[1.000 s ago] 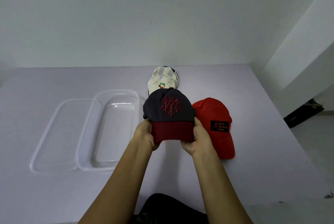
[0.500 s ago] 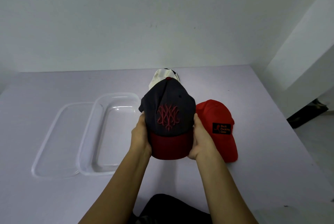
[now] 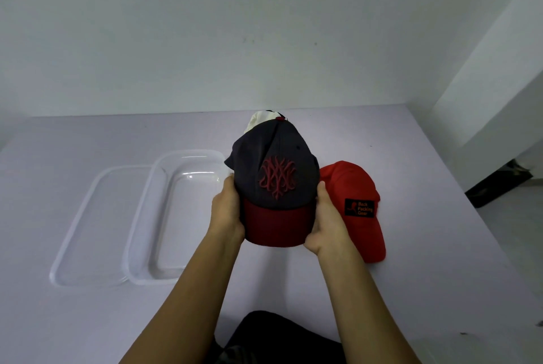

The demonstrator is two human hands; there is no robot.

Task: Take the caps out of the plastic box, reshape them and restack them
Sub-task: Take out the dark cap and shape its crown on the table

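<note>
1. We hold the dark cap (image 3: 276, 175) in the air above the worktop (image 3: 440, 246), straight in front of us, between the plastic box (image 3: 188, 153) and the red cap (image 3: 346, 178).
2. The left grip (image 3: 227, 210) is closed round the left side of the cap, where the maroon brim meets the crown. The right grip (image 3: 326, 222) is closed round the right side in the same way. Each thumb lies up along the crown, and the fingers underneath are hidden.
3. A second ago the cap sat lower, with both grips pinching the brim near its front corners, and the white cap (image 3: 258, 122) showed whole behind it. Now the dark cap is raised and tipped toward us. The grips have slid back along the brim, and only a sliver of the white cap shows past the crown.
4. The red cap lies on the worktop just right of the right grip, with its brim toward us and its black patch showing. The plastic box holds no cap, and its lid (image 3: 97, 216) lies against it on the far left.
5. We judge that unpacking is done and this cap is in the reshaping step. The crown looks rounded and the brim evenly curved.
6. What is left, we think, is to stack the three caps, which lie apart for now. The soft crown could dent again if it is pressed down hard.
</note>
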